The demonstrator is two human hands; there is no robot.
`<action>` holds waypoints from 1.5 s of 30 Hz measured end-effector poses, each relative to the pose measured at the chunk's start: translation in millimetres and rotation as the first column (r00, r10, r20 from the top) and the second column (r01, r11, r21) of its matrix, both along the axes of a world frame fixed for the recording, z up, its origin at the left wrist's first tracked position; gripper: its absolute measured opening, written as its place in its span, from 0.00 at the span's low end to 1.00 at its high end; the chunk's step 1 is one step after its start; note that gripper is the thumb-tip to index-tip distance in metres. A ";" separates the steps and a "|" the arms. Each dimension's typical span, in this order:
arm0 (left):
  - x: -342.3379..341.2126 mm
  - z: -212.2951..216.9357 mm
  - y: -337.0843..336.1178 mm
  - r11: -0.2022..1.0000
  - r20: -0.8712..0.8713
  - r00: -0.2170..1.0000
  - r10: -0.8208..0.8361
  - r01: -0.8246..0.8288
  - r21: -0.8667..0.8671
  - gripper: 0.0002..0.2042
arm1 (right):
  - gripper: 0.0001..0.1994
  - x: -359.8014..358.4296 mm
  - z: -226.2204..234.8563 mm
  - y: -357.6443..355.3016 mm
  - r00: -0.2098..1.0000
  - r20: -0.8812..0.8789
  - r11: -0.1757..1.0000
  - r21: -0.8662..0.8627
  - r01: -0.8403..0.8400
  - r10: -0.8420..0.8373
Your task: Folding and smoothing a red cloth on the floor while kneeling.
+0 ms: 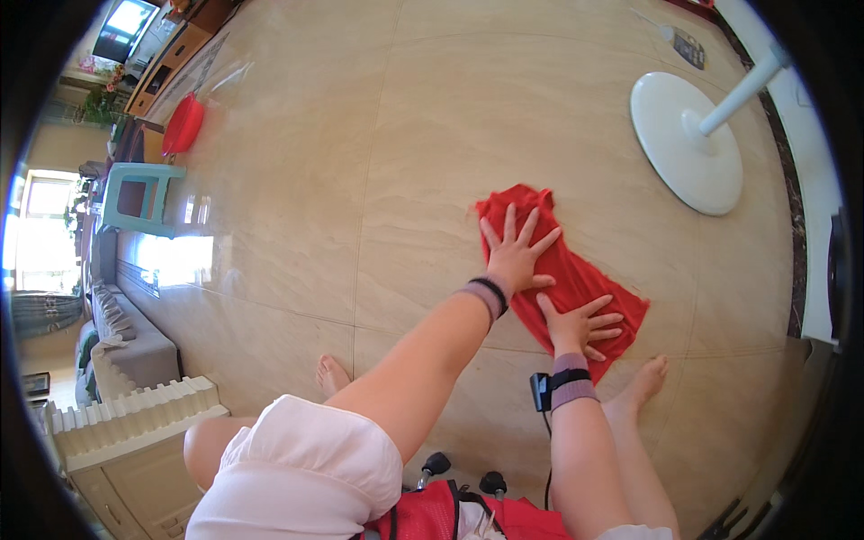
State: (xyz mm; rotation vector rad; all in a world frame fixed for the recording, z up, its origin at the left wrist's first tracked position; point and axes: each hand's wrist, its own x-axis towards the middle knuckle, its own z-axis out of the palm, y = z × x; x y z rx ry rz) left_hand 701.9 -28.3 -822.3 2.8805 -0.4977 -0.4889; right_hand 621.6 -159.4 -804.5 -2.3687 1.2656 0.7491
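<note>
A red cloth lies spread and wrinkled on the beige tiled floor. My left hand rests flat on its upper left part, fingers spread. Lower and to the right, my right hand also presses flat on the cloth with its fingers apart. The thumbs point toward each other with a small gap between the hands. Both wrists wear bands, and a small black device with a cable sits at the right wrist. My bare feet are on the floor on either side.
A white round stand base with a pole stands at the right, near the wall. Far left are a pale green stool and a red basin. A grey sofa and a cream cabinet line the left side.
</note>
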 end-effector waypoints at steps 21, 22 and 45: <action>46.6 -9.8 243.3 0.821 -0.013 0.828 0.561 -0.554 0.139 0.62 | 0.68 91.1 -14.1 198.1 0.685 0.246 0.724 -0.131 -0.677 0.686; 16.6 -11.3 246.6 0.797 -0.044 0.800 0.598 -0.588 0.140 0.63 | 0.68 70.4 -14.2 200.1 0.662 0.251 0.699 -0.103 -0.708 0.707; -212.4 1.7 129.3 0.996 -0.127 0.992 -0.020 0.030 0.080 0.63 | 0.70 -207.6 -20.6 107.1 0.892 -0.073 0.895 0.021 -0.446 0.446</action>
